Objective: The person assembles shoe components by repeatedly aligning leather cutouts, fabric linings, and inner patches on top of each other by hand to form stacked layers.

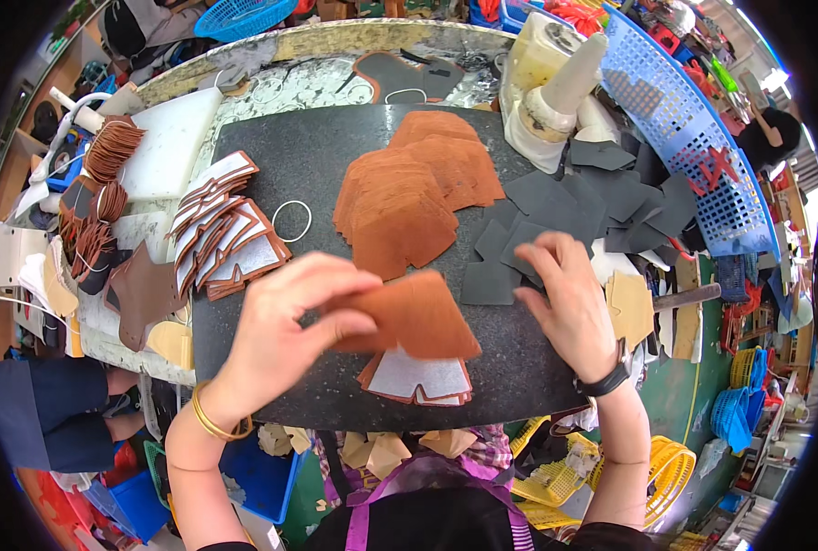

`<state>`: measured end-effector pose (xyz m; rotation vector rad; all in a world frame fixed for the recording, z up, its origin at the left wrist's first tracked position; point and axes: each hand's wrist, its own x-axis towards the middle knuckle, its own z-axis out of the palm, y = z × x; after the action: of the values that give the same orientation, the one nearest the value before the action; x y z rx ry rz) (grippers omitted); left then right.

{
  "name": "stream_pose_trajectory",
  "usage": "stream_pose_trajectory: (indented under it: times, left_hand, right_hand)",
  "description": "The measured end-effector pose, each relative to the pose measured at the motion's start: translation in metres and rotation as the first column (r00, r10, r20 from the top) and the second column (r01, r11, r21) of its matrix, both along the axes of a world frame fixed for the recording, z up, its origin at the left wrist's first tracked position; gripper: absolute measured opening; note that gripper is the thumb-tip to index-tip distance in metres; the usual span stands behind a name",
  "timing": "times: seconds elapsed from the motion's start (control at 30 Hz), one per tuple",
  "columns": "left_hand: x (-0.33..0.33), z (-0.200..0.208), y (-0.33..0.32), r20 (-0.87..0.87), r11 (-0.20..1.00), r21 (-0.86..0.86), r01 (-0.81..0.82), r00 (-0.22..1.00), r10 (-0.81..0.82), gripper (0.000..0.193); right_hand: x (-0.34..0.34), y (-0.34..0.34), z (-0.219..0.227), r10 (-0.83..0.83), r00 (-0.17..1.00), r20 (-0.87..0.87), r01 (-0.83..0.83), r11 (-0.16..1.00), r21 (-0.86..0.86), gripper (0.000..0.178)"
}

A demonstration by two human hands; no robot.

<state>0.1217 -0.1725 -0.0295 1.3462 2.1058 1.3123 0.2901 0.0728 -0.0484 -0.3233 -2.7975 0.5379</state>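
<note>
A dark speckled surface (519, 372) carries an overlapping spread of dark grey pieces (560, 204) on the right and a fanned pile of brown pieces (398, 202) at the centre. The left grip (299, 317) pinches with thumb and fingers; the right grip (570, 308) has thumb and fingers apart beside the grey pieces. Clamped in the left grip, one brown piece (423, 317) overhangs a white-faced stack (415, 378) near the surface's front edge.

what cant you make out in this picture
- Head view: top of the lower white-backed pieces, covered by the brown leather-like piece in the left hand
- Head view: rest of the upper-left blue basket, cut off by the upper edge
- Head view: dial of the wristwatch, too small to read
</note>
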Motion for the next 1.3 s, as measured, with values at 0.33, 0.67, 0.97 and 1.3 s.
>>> stream_pose_trajectory:
  times: [0.33,0.67,0.97,1.3]
  left_hand:
    - [0.047,-0.038,0.007,-0.135,0.964,-0.265,0.038,0.988,-0.076,0.041]
    - [0.038,-0.036,0.039,-0.434,0.997,-0.046,0.055,0.898,-0.070,0.024]
    - [0.023,-0.037,0.006,0.450,0.881,-0.439,0.176,0.892,0.046,0.022]
    - [0.010,-0.041,0.009,0.591,0.867,-0.430,0.253,0.804,0.058,0.023]
  right_hand:
    - [-0.002,0.038,-0.023,-0.088,0.996,0.035,0.080,0.978,0.193,0.038]
    - [-0.003,-0.037,-0.004,0.240,0.953,-0.184,-0.290,0.901,-0.323,0.023]
    - [0.019,-0.055,-0.028,0.102,0.967,0.235,0.125,0.613,-0.780,0.033]
    - [0.012,-0.053,-0.023,0.069,0.945,0.321,0.218,0.599,-0.771,0.041]
